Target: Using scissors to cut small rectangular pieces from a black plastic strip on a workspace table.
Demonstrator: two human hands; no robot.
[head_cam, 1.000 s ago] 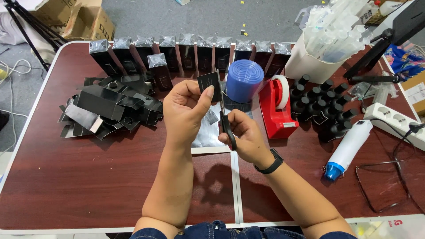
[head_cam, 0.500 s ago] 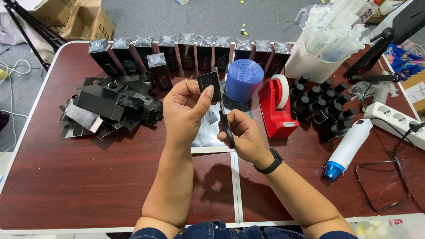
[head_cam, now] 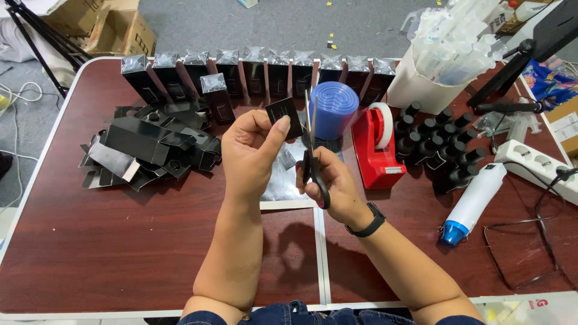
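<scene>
My left hand (head_cam: 253, 153) holds a small black box (head_cam: 285, 115) up above the table's middle, pinched between thumb and fingers. My right hand (head_cam: 331, 183) grips black-handled scissors (head_cam: 312, 153), blades pointing up and slightly apart right beside the box's right edge. Under both hands lies a crumpled clear plastic sheet (head_cam: 283, 180). A blue roll of film (head_cam: 333, 110) stands just behind the scissors.
A row of wrapped black boxes (head_cam: 253, 75) lines the far edge. Flat black cartons (head_cam: 150, 141) are piled at left. A red tape dispenser (head_cam: 376, 147), black capped bottles (head_cam: 439, 141), a white and blue heat gun (head_cam: 472, 198), a power strip (head_cam: 539, 165) and a white bin (head_cam: 421, 90) stand at right.
The scissors have risen beside the box and their blades now stand a little apart. Both hands stay in nearly the same place.
</scene>
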